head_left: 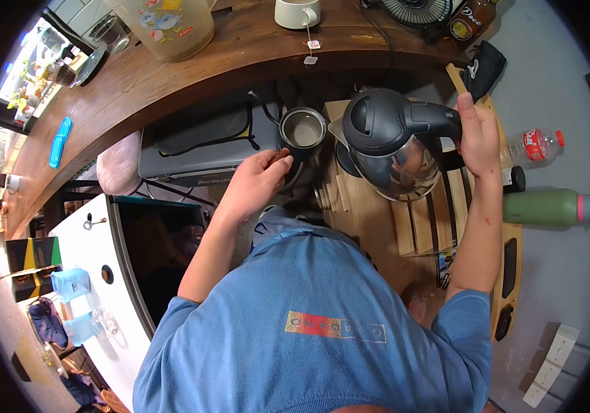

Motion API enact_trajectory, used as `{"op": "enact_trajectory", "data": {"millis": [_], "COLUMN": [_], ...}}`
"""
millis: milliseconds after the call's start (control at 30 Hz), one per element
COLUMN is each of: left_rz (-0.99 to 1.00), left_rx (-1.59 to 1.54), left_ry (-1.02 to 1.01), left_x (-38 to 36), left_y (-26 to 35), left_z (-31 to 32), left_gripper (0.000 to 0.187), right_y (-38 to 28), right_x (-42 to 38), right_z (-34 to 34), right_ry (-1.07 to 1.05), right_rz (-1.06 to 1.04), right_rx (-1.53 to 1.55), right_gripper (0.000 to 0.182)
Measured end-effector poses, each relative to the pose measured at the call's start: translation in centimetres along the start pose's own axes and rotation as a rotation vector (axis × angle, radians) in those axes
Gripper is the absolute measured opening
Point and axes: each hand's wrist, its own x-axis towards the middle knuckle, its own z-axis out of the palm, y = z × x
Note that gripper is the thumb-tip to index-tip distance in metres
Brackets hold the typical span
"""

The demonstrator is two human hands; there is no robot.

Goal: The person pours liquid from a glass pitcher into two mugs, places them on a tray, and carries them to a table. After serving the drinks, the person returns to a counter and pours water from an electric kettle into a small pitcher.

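Note:
My right hand (477, 134) is wrapped round the black handle of a kettle (381, 124), which has a black lid and a shiny see-through body and is tilted to the left. My left hand (257, 179) pinches the handle of a dark mug (302, 129) with a metal rim. The mug is upright, its opening faces the camera, and its inside looks pale. The kettle's spout side is close to the mug's right, and no stream shows between them. Beneath the kettle is a slatted wooden surface (357, 213), with a dark round base partly hidden behind the kettle.
A curved wooden counter (254, 51) runs ahead, bearing a white cup (297, 14) with a tea-bag string, a plastic pitcher (171, 27) and a fan (415, 10). A green bottle (543, 208) and a clear bottle (525, 148) lie at right. A white fridge (88, 241) stands at left.

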Motion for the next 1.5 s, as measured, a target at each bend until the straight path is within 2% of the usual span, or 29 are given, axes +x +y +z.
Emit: {"op": "enact_trajectory", "data": {"millis": [33, 167, 233, 533, 700, 1000, 1067, 1433, 1500], "left_rz": [0.007, 0.004, 0.043, 0.137, 0.118, 0.133, 0.111, 0.134, 0.121], "left_rx": [0.061, 0.081, 0.072, 0.151, 0.175, 0.188, 0.187, 0.157, 0.234], "left_ry": [0.009, 0.020, 0.021, 0.050, 0.051, 0.063, 0.050, 0.025, 0.012], "left_x": [0.0, -0.4, -0.5, -1.1, -1.1, -1.8, -1.7, -1.6, -1.5], "left_y": [-0.2, -0.2, -0.4, -1.1, -1.5, -1.2, -1.4, -0.8, -0.7], "left_z": [0.0, 0.3, 0.4, 0.0, -0.3, -0.1, -0.1, 0.7, 0.7], "left_gripper": [0.030, 0.032, 0.031, 0.036, 0.037, 0.037, 0.037, 0.035, 0.035], "right_y": [-0.8, -2.3, -2.4, -4.9, -5.7, -6.1, -6.7, -6.2, -6.3], "right_x": [0.3, 0.9, 1.5, 2.3, 2.6, 2.9, 2.7, 2.5, 2.4], "right_z": [0.1, 0.2, 0.1, 0.4, 0.7, 0.6, 0.6, -0.2, -0.3], "right_ry": [-0.011, -0.070, -0.081, -0.190, -0.188, -0.255, -0.219, -0.241, -0.237], "right_rz": [0.016, -0.034, -0.130, -0.109, -0.197, -0.199, -0.215, -0.159, -0.160], "right_rx": [0.011, 0.032, -0.039, -0.072, -0.113, -0.207, -0.170, -0.212, -0.199], "right_gripper": [0.062, 0.063, 0.064, 0.066, 0.067, 0.062, 0.070, 0.070, 0.070]}}
